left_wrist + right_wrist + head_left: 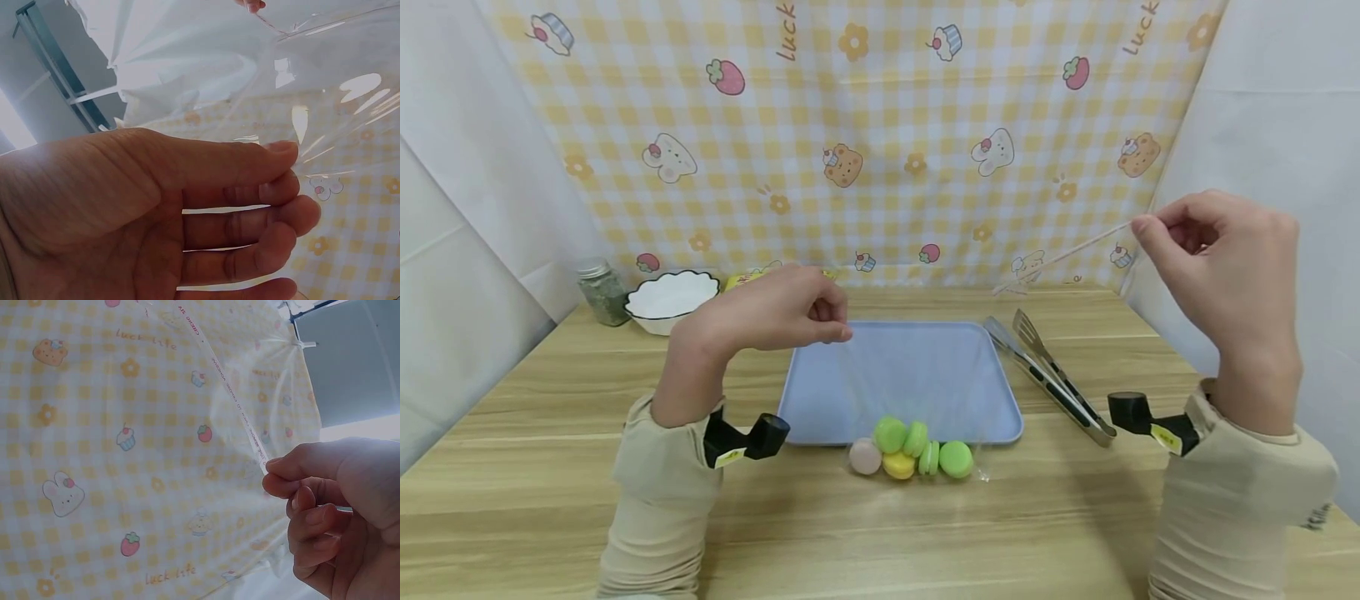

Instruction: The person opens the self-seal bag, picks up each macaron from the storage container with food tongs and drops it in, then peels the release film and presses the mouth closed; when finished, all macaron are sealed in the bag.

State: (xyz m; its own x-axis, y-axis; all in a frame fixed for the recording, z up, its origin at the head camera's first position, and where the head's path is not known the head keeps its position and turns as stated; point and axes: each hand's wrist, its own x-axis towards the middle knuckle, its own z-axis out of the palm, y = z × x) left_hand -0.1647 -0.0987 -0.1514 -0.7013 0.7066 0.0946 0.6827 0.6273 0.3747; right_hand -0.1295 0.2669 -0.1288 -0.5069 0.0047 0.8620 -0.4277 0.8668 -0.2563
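My left hand [767, 312] pinches the upper left edge of a clear plastic bag [925, 383] between thumb and forefinger. The bag hangs in front of the tray, and the left wrist view shows light glinting on its film [362, 87]. Several green macarons [957, 459], a yellow macaron [898, 466] and a pale pinkish macaron [865, 457] sit at its bottom. Raised at the right, my right hand [1232, 267] pinches the end of a thin strip [1078, 248] that slants down toward the bag's top. Small red print runs along this strip in the right wrist view.
Behind the bag lies a blue tray [820, 392]. Metal tongs [1060, 383] with black grips rest to its right. A scalloped white bowl [673, 296], a glass jar [602, 292] and a yellow packet [741, 279] stand at the back left, before a checked cloth [917, 108].
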